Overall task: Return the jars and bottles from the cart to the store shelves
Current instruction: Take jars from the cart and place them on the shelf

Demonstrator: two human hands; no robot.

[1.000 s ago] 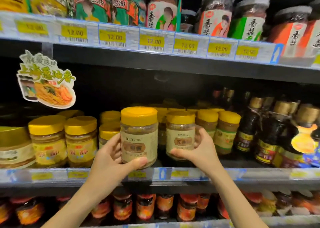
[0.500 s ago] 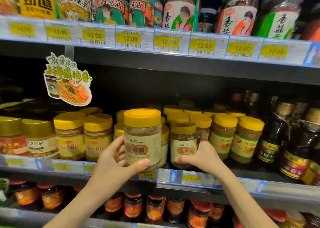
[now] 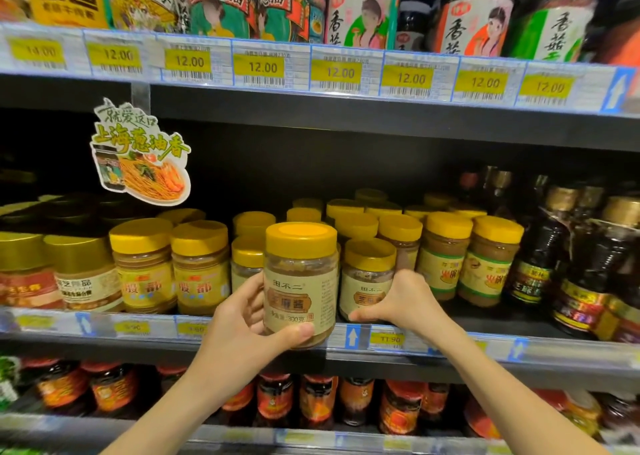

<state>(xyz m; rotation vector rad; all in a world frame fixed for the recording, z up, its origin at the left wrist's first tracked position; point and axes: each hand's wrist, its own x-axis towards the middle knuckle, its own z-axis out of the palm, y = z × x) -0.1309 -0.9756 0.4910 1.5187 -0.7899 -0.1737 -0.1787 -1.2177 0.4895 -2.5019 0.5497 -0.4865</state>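
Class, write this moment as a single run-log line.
left hand: grips yellow-lidded jar before middle shelf edge | right hand: holds shelved jar | status: not yet shelved

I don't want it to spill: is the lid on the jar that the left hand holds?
Yes, on. The yellow round lid sits level atop the clear beige-labelled jar gripped by the left hand.

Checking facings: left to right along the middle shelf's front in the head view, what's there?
Gold-lidded jars, yellow-labelled yellow-lidded jars, beige-labelled jar in the left hand, matching jar in the right hand, dark sauce bottles.
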